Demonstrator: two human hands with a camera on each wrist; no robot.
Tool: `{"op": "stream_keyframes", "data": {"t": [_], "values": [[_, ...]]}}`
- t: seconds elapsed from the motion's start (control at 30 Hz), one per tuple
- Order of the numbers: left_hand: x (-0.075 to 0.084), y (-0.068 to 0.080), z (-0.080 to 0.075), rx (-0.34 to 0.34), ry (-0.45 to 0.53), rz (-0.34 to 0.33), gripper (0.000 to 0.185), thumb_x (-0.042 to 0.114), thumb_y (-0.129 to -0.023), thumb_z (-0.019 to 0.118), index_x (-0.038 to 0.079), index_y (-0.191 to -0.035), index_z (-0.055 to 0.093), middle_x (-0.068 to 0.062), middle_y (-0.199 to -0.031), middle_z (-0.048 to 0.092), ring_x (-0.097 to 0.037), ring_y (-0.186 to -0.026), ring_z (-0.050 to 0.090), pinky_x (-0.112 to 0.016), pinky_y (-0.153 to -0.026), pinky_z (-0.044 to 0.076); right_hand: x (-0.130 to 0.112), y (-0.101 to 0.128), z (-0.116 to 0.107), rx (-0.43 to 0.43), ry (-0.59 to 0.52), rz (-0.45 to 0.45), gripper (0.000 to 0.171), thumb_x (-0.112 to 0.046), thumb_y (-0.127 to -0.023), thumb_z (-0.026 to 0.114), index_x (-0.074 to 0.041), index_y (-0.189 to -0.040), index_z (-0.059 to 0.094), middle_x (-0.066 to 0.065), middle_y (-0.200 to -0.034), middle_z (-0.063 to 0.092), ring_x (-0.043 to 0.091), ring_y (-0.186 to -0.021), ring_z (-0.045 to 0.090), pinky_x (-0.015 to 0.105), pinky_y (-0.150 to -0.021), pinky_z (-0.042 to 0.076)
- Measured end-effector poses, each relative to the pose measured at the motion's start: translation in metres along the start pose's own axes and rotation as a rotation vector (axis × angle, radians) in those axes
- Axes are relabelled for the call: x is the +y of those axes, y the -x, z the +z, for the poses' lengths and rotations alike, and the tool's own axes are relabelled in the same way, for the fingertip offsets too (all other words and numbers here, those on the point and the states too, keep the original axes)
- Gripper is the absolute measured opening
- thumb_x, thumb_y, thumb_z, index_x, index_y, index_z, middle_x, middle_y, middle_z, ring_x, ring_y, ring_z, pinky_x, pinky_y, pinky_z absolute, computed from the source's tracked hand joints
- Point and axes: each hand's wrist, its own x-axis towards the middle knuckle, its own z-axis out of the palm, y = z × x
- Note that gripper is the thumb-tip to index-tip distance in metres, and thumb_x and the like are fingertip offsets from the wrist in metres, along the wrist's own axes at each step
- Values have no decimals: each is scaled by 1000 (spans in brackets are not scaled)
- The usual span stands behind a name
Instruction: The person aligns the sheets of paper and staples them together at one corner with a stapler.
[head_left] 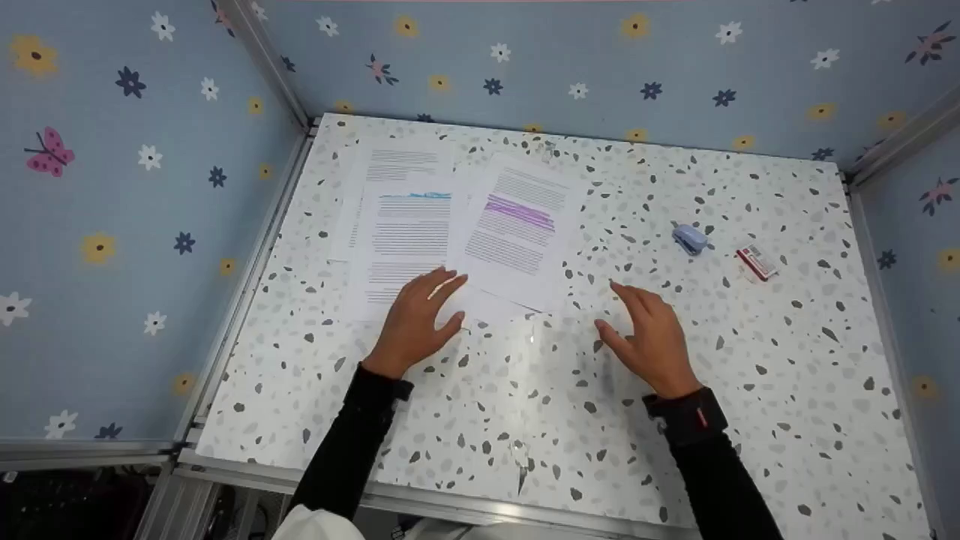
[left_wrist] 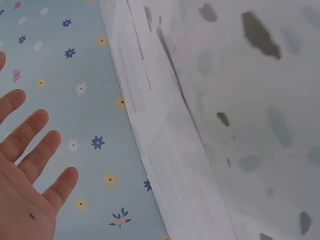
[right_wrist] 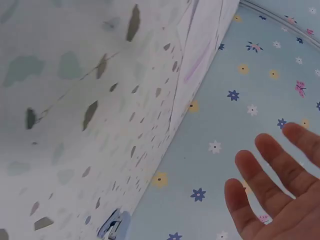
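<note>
Several printed sheets lie spread at the back left of the speckled table (head_left: 570, 420). One sheet carries a purple highlighted band (head_left: 517, 225), another a blue band (head_left: 409, 240). My left hand (head_left: 424, 315) is flat with straight fingers, its fingertips at the near edge of the blue-marked sheet. My right hand (head_left: 649, 330) hovers open just right of the papers, holding nothing. The left wrist view shows the left hand's spread fingers (left_wrist: 30, 150) beside the paper edges (left_wrist: 175, 165). In the right wrist view, straight fingers (right_wrist: 270, 185) are seen, with the purple-marked sheet (right_wrist: 200, 55) beyond.
A small light-blue stapler (head_left: 690, 240) and a red-and-white staple box (head_left: 757, 262) sit at the right back of the table. Blue flowered walls (head_left: 112, 225) close in the left, back and right sides. The table's metal front edge (head_left: 420, 502) is near me.
</note>
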Motion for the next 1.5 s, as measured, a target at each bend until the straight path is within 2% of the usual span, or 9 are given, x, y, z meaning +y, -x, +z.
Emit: {"op": "stream_keyframes", "data": {"t": [0.17, 0.23, 0.37, 0.63, 0.83, 1.0, 1.13, 1.37, 1.5], "values": [[-9, -30, -3, 60, 130, -143, 45, 22, -99, 65, 14, -143, 58, -9, -142, 57, -25, -134, 50, -41, -110, 39, -8, -30, -1, 27, -68, 171, 58, -29, -91, 77, -6, -141, 59, 19, -126, 63, 35, -113, 60, 53, -90, 48], [-11, -44, -3, 57, 155, -198, 44, 22, -100, 64, 14, -143, 59, -8, -141, 57, -24, -133, 51, -40, -108, 41, -10, -44, 0, 25, -92, 226, 58, -30, -91, 77, -5, -140, 59, 18, -125, 64, 34, -111, 61, 52, -88, 49], [-17, -75, -6, 37, 166, -271, 43, 23, -100, 63, 14, -142, 59, -8, -140, 58, -23, -133, 52, -40, -107, 42, -13, -73, 3, 3, -107, 279, 59, -36, -93, 73, -3, -140, 58, 18, -126, 63, 35, -111, 61, 51, -87, 49], [-32, -129, -2, 8, 208, -367, 42, 26, -102, 60, 14, -142, 58, -7, -140, 58, -22, -130, 53, -40, -105, 42, -16, -113, 9, -30, -93, 315, 59, -40, -96, 68, -5, -142, 57, 18, -129, 62, 34, -113, 61, 49, -92, 48], [-42, -163, 3, -30, 271, -383, 36, 25, -103, 59, 11, -137, 62, -10, -126, 64, -26, -120, 58, -40, -100, 45, -10, -138, 16, -43, -105, 381, 59, -42, -97, 66, -5, -142, 57, 19, -127, 61, 33, -113, 60, 49, -91, 48], [-51, -181, 8, -93, 340, -397, 31, 24, -105, 55, 10, -131, 65, -9, -120, 66, -24, -113, 61, -36, -97, 46, 0, -159, 23, -74, -147, 478, 64, -46, -97, 64, -3, -143, 55, 20, -129, 61, 33, -114, 60, 49, -91, 49], [-58, -191, 12, -115, 365, -416, 30, 22, -106, 54, 7, -128, 66, -11, -120, 66, -24, -111, 61, -37, -95, 47, 5, -173, 30, -78, -186, 533, 67, -48, -97, 64, -2, -144, 54, 20, -129, 62, 33, -113, 60, 48, -91, 49], [-68, -207, 23, -175, 292, -514, 30, 25, -104, 55, 7, -125, 68, -13, -119, 68, -27, -104, 64, -42, -90, 49, 18, -187, 44, -83, -229, 601, 67, -48, -96, 64, 3, -138, 58, 23, -120, 65, 34, -101, 64, 47, -86, 50], [-72, -212, 27, -206, 261, -554, 30, 26, -104, 56, 5, -123, 68, -15, -120, 67, -29, -104, 65, -43, -90, 50, 28, -189, 51, -112, -227, 679, 71, -52, -96, 62, 6, -137, 57, 26, -128, 63, 38, -108, 64, 49, -93, 50]]}}
